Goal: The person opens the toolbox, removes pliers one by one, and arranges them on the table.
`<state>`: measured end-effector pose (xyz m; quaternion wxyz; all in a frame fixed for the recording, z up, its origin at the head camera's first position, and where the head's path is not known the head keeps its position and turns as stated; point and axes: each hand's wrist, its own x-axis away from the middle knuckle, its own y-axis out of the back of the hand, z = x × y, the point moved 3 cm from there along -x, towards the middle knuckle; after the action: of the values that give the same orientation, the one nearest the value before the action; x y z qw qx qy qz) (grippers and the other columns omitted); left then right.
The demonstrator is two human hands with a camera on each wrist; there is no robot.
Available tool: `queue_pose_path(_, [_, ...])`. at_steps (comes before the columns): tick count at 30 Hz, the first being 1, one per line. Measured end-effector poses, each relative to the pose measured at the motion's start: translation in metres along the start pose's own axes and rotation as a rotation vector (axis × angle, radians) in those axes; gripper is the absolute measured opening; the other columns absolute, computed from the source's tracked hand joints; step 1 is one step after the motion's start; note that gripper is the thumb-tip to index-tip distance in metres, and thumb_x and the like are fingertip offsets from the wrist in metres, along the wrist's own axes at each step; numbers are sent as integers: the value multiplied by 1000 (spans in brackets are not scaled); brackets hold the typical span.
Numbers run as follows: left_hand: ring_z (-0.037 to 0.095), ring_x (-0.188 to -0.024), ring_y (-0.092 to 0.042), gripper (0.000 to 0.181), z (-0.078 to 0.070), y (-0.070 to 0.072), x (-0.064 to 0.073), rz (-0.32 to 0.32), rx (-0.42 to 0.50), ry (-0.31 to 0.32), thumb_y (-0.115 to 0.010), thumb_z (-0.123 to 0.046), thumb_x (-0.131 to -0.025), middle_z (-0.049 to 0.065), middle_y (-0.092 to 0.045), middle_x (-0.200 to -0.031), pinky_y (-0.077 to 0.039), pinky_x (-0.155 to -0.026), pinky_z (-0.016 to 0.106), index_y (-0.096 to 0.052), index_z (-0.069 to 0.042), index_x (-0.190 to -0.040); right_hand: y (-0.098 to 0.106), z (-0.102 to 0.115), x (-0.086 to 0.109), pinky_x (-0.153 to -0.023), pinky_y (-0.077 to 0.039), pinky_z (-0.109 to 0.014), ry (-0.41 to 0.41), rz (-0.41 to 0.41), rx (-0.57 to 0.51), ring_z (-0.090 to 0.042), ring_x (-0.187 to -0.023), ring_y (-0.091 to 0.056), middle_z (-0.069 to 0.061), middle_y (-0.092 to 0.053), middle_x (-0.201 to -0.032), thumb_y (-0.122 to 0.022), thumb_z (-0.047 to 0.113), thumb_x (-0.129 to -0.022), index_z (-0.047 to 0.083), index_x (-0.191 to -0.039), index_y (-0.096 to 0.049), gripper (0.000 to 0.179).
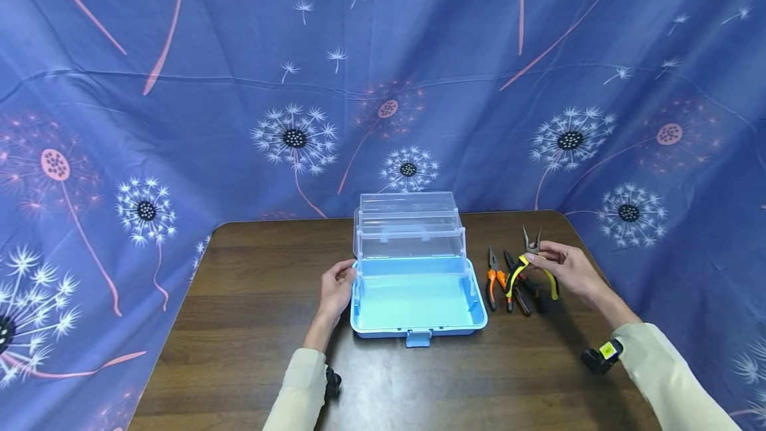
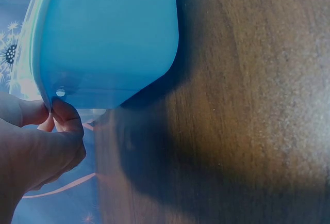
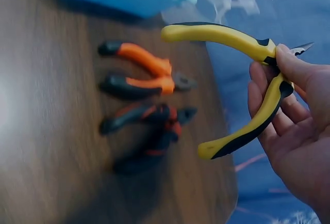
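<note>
A blue plastic toolbox (image 1: 419,298) stands on the table with its clear lid and trays (image 1: 409,225) folded up behind it. At its left side my left hand (image 1: 337,288) pinches the rim between thumb and fingers, as the left wrist view also shows. Off to the right, my right hand (image 1: 565,268) holds yellow-and-black pliers (image 3: 252,121) at the pivot, handles spread and tips pointing away. Below them on the table lie orange-and-black pliers (image 3: 147,61) and black-and-red pliers (image 3: 165,131), side by side, right of the toolbox.
The brown wooden table (image 1: 251,324) extends on both sides of the toolbox. A blue dandelion-print cloth (image 1: 455,132) hangs behind the table and along its sides. The toolbox's front latch (image 1: 417,338) points toward me.
</note>
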<state>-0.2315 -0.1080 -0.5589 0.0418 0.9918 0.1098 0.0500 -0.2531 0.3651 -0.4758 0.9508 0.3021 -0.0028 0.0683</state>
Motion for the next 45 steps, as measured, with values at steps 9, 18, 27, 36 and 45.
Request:
queue_pose_path(9, [22,-95,-59,27,1,0,-1,-9,-15,3,-56,-1,-103,18,-65,-108,-48,-77,21,-67,5,-126,22,-36,-5,-74,-53,-17,52,-15,24,1,-85,-66,-2,-73,-104,-62,20,-105,-15,-134,-54,47])
queue_pose_path(18, [21,-97,-59,26,2,-2,0,-10,-26,0,-56,-2,-103,16,-65,-109,-48,-79,21,-68,4,-126,40,-63,-3,-72,-52,-20,6,-2,122,3,-89,-62,-12,-71,-108,-59,24,-106,-11,-130,-56,42])
queue_pose_path(27, [22,-95,-60,26,0,-2,1,-8,-28,-9,-57,-1,-103,17,-65,-107,-49,-80,25,-68,4,-126,52,-84,-1,-73,-50,-23,-22,56,222,-15,-99,-65,-31,-65,-118,-58,24,-107,-15,-132,-53,47])
queue_pose_path(36, [22,-96,-60,26,1,-2,0,-18,-45,-4,-56,-2,-103,16,-65,-108,-49,-80,24,-68,4,-126,44,-107,-3,-77,-52,-29,-87,91,254,-57,-120,-52,-46,-50,-133,-54,26,-108,-25,-138,-42,60])
queue_pose_path(45, [24,-97,-60,26,0,-3,1,-23,-30,-10,-57,-1,-103,17,-66,-108,-49,-80,23,-68,4,-125,28,-113,-14,-66,-47,-20,-30,-82,294,-8,-85,-59,-37,-65,-111,-63,21,-103,-22,-129,-53,51])
